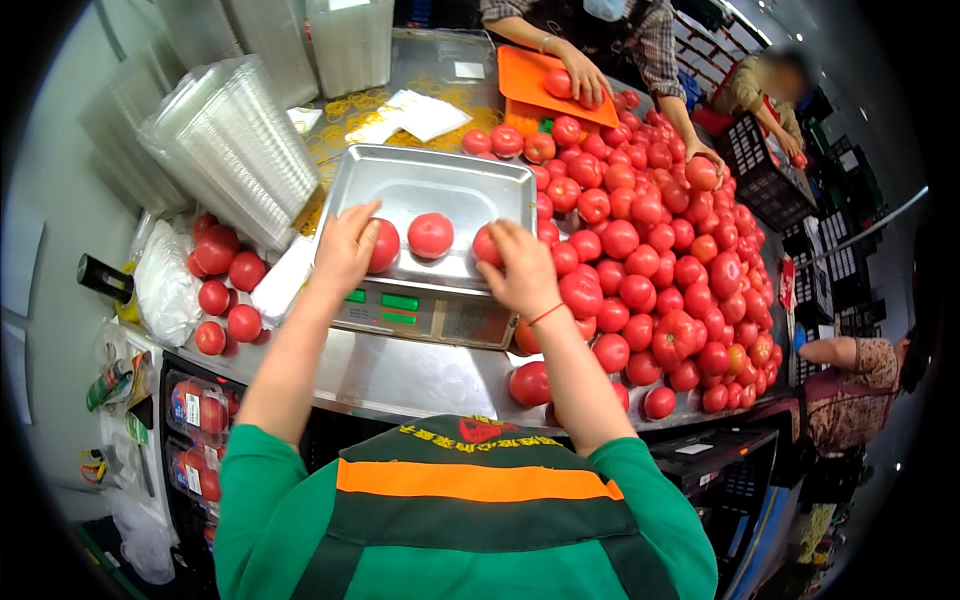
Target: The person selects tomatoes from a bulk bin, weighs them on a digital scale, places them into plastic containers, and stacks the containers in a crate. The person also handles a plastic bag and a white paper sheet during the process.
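Observation:
Three tomatoes lie in a row on the metal pan (442, 176) of a digital weighing scale (427, 311). My left hand (345, 247) grips the left tomato (385, 246) from its outer side. The middle tomato (430, 235) sits untouched between my hands. My right hand (523, 266) is curled over the right tomato (486, 247) and partly hides it. Green displays are lit on the scale's front, and their digits are too small to read. To the right of the pan spreads a large heap of tomatoes (637, 259).
Stacked clear plastic containers (232, 150) stand at the left, near several loose tomatoes (217, 250). Yellow rubber bands (337, 135) and white papers (427, 116) lie behind the scale. Across the heap, a co-worker's hands (581, 71) hold tomatoes, one over an orange tray (525, 75).

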Available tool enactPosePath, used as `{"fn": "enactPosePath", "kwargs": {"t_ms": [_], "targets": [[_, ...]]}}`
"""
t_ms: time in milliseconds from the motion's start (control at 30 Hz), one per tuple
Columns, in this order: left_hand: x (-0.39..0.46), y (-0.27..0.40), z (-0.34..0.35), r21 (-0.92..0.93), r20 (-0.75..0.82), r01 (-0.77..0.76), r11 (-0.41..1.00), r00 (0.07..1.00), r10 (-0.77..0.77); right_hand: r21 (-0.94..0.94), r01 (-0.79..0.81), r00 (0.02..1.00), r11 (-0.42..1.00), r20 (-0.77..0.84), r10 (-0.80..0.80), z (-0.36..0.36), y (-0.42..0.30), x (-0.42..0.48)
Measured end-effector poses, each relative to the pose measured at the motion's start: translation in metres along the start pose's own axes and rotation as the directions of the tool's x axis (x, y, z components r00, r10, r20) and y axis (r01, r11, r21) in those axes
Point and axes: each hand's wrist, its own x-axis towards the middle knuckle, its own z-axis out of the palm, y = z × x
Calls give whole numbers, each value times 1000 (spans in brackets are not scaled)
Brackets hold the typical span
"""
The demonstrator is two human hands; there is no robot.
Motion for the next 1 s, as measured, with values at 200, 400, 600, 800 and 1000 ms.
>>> {"fn": "enactPosePath", "kwargs": {"t_ms": [200,400,600,800,1000], "targets": [[118,-51,-174,814,-149,-9,581,963,223,84,-168,962,982,-202,182,-14,-6,-33],[143,-77,-230,332,201,443,832,829,-522,286,-413,875,865,-140,464,-24,-3,-89],[139,-80,-230,201,187,579,790,769,-611,382,-474,819,794,-140,556,-27,11,-120],[138,-120,-230,-7,67,594,804,803,-592,390,-464,821,796,-147,551,-26,7,-121],[109,-104,-226,-608,-540,11,794,727,-423,433,-440,848,786,-86,522,-26,2,-119]]}}
